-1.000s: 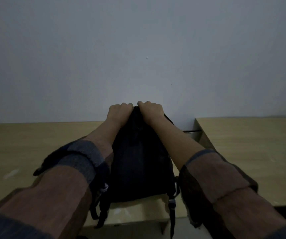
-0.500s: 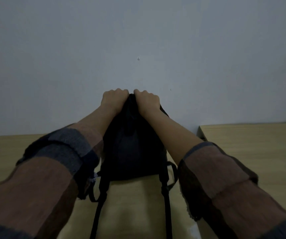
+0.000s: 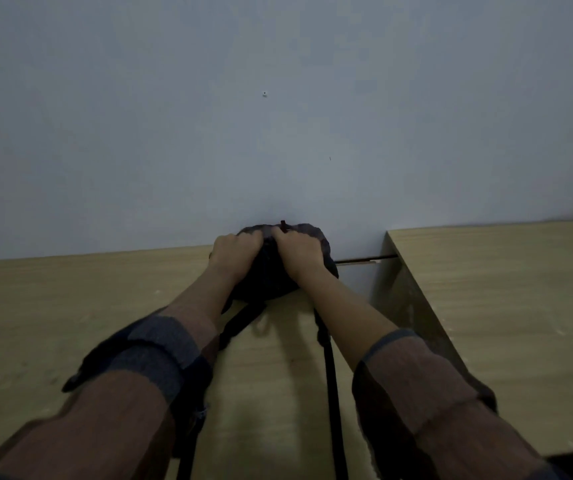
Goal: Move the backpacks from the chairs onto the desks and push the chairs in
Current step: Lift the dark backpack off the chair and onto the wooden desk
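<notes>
Black backpack (image 3: 278, 271) held at the far edge of the counter (image 3: 70, 306), at frame centre.

It sat slumped against the wall (image 3: 278, 116), directly under both hands, its straps (image 3: 332, 382) trailing down-frame toward the person. The left hand (image 3: 235, 252) and right hand (image 3: 299, 251) lay side by side on its top, equally near, fingers curled shut on the fabric. A second counter (image 3: 503, 289) stood just beside it at right. Letting go looked like the next step; no chair was visible.
</notes>
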